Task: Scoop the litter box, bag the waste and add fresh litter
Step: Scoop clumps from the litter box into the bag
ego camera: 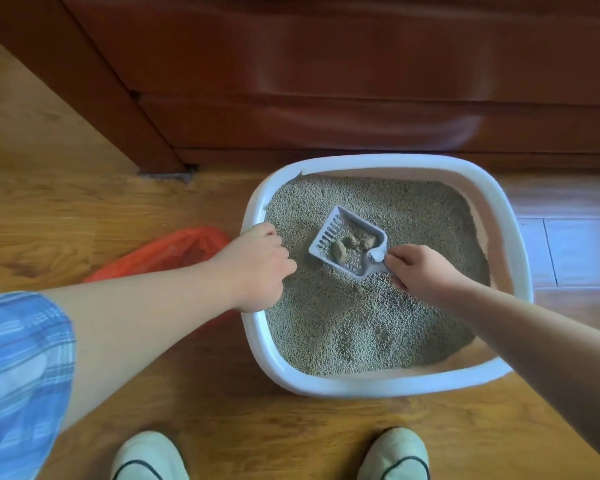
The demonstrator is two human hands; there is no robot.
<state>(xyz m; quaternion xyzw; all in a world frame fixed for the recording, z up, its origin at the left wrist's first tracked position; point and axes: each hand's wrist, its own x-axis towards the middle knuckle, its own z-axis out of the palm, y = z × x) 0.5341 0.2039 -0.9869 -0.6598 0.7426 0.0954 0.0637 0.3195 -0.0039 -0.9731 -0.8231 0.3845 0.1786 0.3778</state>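
Observation:
A white litter box (388,384) sits on the wooden floor, filled with grey-green litter (354,327). My right hand (420,271) grips the handle of a white slotted scoop (329,233), held over the middle of the litter. Several brown clumps (352,244) lie in the scoop. My left hand (257,268) grips the box's left rim, fingers curled over the edge. An orange plastic bag (174,252) lies on the floor just left of the box, partly hidden behind my left forearm.
A dark red wooden cabinet (326,81) stands right behind the box. Its corner post (160,161) meets the floor at the left. My two pale slippers (149,459) stand at the near edge. Wooden floor (66,209) spreads to the left.

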